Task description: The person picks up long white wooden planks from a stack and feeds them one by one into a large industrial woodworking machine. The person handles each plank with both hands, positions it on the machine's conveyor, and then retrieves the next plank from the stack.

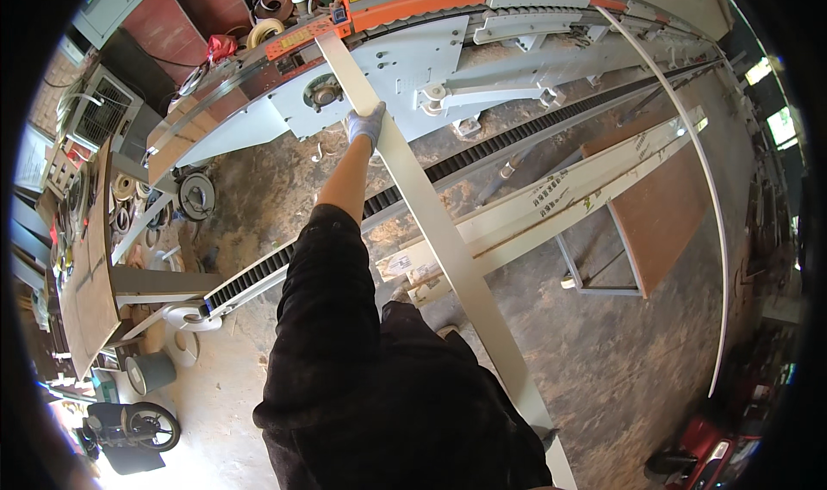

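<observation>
A long, narrow cream-coloured board (469,283) runs slantwise from the machine at the top to the lower right edge. My left hand (366,128), in a pale glove, is closed round its edge near the far end, with the arm stretched forward. That far end meets the orange-and-grey machine (388,59) by its orange guide plate (303,37). Low down at the board's near end, a small gloved part of my right hand (548,438) shows gripping the edge; the rest is hidden by my dark clothing.
A black roller track (500,134) crosses beyond the board. Long cream panels (551,199) lie to the right, beside a brown board on a metal frame (659,219). A white curved strip (708,189) arcs at right. Left are a workbench (90,300), a bucket (150,373) and a wheeled vehicle (138,430).
</observation>
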A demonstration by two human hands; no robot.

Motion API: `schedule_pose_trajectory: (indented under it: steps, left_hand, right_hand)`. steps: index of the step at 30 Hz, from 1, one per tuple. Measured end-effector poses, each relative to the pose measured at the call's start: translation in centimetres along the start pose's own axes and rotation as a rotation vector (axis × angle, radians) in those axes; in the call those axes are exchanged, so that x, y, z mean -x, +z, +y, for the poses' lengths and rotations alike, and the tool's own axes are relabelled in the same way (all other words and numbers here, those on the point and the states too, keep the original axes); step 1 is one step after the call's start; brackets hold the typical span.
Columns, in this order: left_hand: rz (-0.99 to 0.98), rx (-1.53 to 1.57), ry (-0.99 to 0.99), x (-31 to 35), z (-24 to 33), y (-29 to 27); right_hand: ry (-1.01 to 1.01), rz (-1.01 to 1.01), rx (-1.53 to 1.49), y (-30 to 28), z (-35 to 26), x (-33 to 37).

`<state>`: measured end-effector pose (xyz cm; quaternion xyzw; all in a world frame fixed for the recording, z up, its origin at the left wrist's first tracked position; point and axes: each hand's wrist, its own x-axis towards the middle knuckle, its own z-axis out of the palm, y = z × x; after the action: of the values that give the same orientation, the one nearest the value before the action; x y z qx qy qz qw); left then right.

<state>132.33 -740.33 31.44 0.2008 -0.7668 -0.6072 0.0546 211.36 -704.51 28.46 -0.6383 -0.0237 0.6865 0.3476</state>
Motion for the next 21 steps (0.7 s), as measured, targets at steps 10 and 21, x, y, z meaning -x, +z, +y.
schedule_pose_trajectory:
  steps: [10,21]
  left_hand:
    - [-0.086,0.029,0.021,-3.6,1.3,1.0]
    - [-0.034,0.063,0.107,-2.5,3.6,1.1]
  right_hand:
    - [-0.046,0.066,-0.016,-0.5,0.7,0.9]
    - [-0.077,0.101,-0.023,-1.6,1.5,-0.8]
